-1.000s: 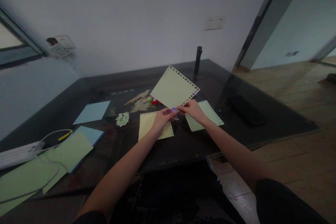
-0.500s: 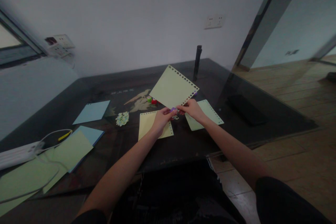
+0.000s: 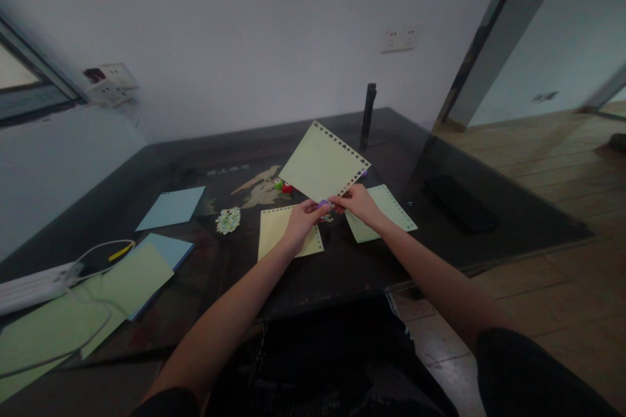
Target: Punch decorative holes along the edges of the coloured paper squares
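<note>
Raised over the table, a pale yellow-green sheet of paper (image 3: 323,159) has rows of small cut-out holes along two edges. Its near corner meets a small purple paper punch (image 3: 323,203), which my left hand (image 3: 304,221) grips with closed fingers. My right hand (image 3: 359,204) pinches the paper close to the same corner, beside the punch. Under my left hand lies a cream sheet (image 3: 274,234) with holes along its edges. A light green sheet (image 3: 384,212), also edged with holes, rests partly beneath my right hand. Small paper bits (image 3: 327,217) lie below the punch.
Red (image 3: 287,189) and green (image 3: 278,184) small objects sit behind the cream sheet. Leftward are a pile of paper cut-outs (image 3: 228,221), a blue sheet (image 3: 171,207), stacked papers (image 3: 147,277) and a power strip (image 3: 36,288). A dark upright cylinder (image 3: 368,117) stands at the back.
Hardly anything differs. Both hands, the punch and the raised sheet keep almost the same place.
</note>
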Action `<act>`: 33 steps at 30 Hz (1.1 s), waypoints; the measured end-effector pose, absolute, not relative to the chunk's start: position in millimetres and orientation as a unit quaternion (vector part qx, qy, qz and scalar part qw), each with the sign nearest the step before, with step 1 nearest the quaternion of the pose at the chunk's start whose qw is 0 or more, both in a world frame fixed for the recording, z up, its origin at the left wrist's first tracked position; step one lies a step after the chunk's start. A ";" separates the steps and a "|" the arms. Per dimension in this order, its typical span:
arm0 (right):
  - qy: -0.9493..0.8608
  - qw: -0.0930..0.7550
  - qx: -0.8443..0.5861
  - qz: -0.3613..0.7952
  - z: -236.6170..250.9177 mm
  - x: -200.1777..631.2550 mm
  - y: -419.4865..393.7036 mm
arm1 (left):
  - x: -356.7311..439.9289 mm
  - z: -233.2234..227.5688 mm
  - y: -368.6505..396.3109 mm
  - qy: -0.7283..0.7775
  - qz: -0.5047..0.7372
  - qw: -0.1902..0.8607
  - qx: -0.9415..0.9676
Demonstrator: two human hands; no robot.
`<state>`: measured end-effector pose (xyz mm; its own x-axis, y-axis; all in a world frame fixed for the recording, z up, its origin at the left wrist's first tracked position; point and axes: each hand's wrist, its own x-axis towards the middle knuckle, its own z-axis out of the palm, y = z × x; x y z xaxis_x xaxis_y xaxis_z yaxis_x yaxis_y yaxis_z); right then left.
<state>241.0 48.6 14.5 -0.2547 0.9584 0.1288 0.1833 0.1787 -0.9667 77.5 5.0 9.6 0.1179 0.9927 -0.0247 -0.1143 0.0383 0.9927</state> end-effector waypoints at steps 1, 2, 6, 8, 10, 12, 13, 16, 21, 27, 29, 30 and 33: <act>-0.643 0.419 -0.444 0.462 13.9 241.0 48.8 | 77.6 9.5 5.2 0.450 0.490 0.562 0.492; -0.644 0.418 -0.443 0.463 13.5 240.9 49.0 | 77.6 9.6 5.2 0.451 0.490 0.559 0.494; -0.644 0.415 -0.445 0.464 13.2 240.6 48.7 | 77.6 10.9 4.9 0.458 0.488 0.547 0.502; -0.643 0.416 -0.444 0.465 14.0 240.3 48.1 | 77.3 11.4 4.8 0.461 0.488 0.542 0.505; -0.644 0.417 -0.441 0.467 15.0 240.1 47.4 | 76.9 11.3 5.1 0.461 0.489 0.540 0.508; -0.645 0.418 -0.439 0.466 16.0 240.0 46.7 | 76.6 10.8 5.6 0.458 0.490 0.538 0.510; -0.646 0.419 -0.438 0.464 16.4 240.0 46.4 | 76.5 10.6 5.9 0.459 0.492 0.536 0.510; -0.649 0.423 -0.436 0.457 17.1 239.9 45.6 | 76.7 10.8 6.1 0.462 0.495 0.532 0.509; -0.650 0.423 -0.436 0.458 18.6 240.1 44.9 | 77.5 12.9 5.0 0.454 0.501 0.534 0.508; -0.652 0.426 -0.431 0.456 20.2 241.1 44.5 | 78.8 13.5 4.2 0.431 0.516 0.540 0.507; -0.650 0.424 -0.432 0.459 20.6 241.2 44.3 | 78.9 12.8 4.7 0.427 0.519 0.541 0.506; -0.650 0.424 -0.432 0.459 20.8 241.2 44.2 | 78.9 12.3 5.1 0.424 0.519 0.543 0.506; -0.654 0.423 -0.431 0.455 22.1 241.1 43.4 | 78.7 10.2 6.4 0.409 0.520 0.553 0.506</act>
<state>241.1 43.4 22.1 -0.2699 0.9494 0.1607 0.1793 0.2135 -0.9603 78.7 6.4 10.2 0.1244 0.9895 0.0736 -0.1612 -0.0531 0.9855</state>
